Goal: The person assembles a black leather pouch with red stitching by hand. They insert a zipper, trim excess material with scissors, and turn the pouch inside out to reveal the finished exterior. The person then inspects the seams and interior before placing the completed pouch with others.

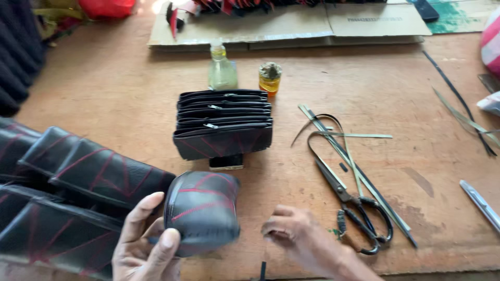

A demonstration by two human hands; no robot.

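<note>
Black red-stitched pouch (pixel 202 212) gripped in left hand (pixel 143 242), right hand (pixel 297 234) loosely curled, empty; scissors (pixel 354 200) just right could snag.

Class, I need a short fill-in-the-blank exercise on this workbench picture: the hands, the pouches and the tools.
1. The left hand holds a black pouch with ____ stitching.
2. The scissors lie to the ____ of the right hand.
3. Behind the upright row of pouches stand ____ small bottles, a clear one and an amber one.
4. Everything rests on a ____ table.

Missing words: red; right; two; wooden
</note>
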